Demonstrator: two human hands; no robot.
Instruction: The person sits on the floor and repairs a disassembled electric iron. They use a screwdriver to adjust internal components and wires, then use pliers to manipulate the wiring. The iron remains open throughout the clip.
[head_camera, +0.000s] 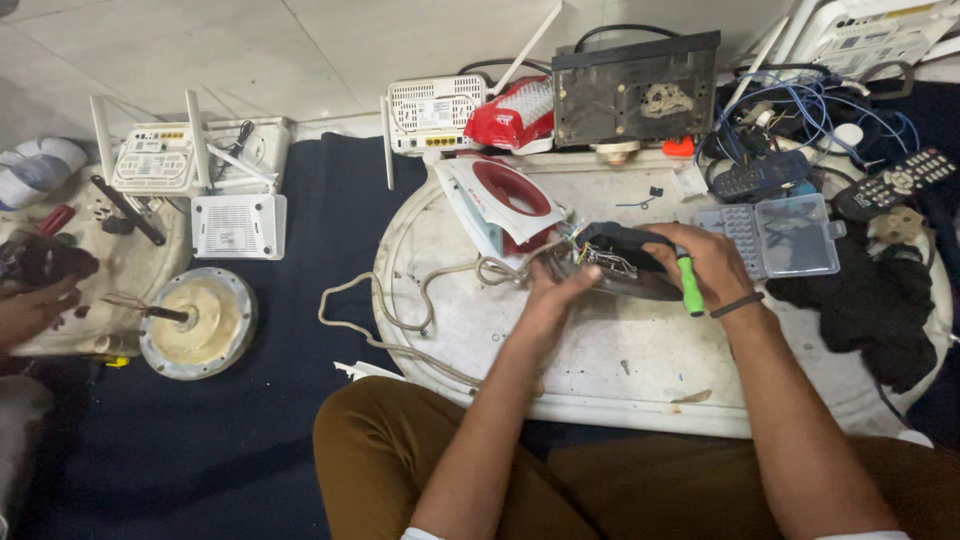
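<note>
Head view: the camera looked down at a white oval tray (640, 385) in the centre of the frame, with the person's two arms coming from the lower edge.
Left hand (553, 290): fingers half open, the palm pressed against the left end of the opened iron base (622, 262); it supported the base, not clenched.
Right hand (708, 262): closed around a green-handled screwdriver (690, 285), and it also rested on top of the iron base.
Iron base: it lay in the middle of the tray between both hands, with coloured wires showing inside.
Iron cover (505, 200): white and red, just beside the base at the upper left.
Cord (400, 320): grey, it went over the left edge of the tray.
Bit box (785, 235): clear plastic, near the right hand.
Open room: the lower part of the tray was bare; the upper edge was crowded with routers (435, 112) and remotes (895, 180).
Other person's hand (35, 305): at the left edge of the frame, well apart.
</note>
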